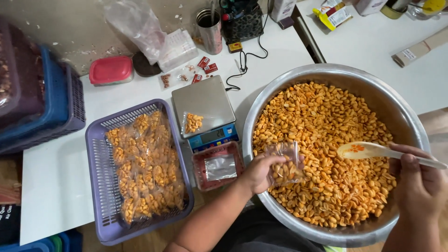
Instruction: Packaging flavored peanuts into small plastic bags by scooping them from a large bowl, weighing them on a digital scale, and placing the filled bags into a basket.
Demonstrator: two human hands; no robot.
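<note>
My right hand (420,186) grips a cream spoon (373,151) whose long axis runs nearly level, bowl pointing left over the orange nuts (326,126) in the steel basin (261,112). My left hand (259,172) pinches a small clear bag (285,163), seemingly part-filled, above the basin's near-left side. Left of that, a filled packet (192,122) lies on the scale (205,105), and a lilac basket (98,186) holds more packets.

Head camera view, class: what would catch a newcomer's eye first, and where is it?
The big metal bowl of orange-coated nuts at right. Over it, the left hand holds a small clear bag and the right hand a pale spoon. Left, a purple basket of filled bags.
</note>
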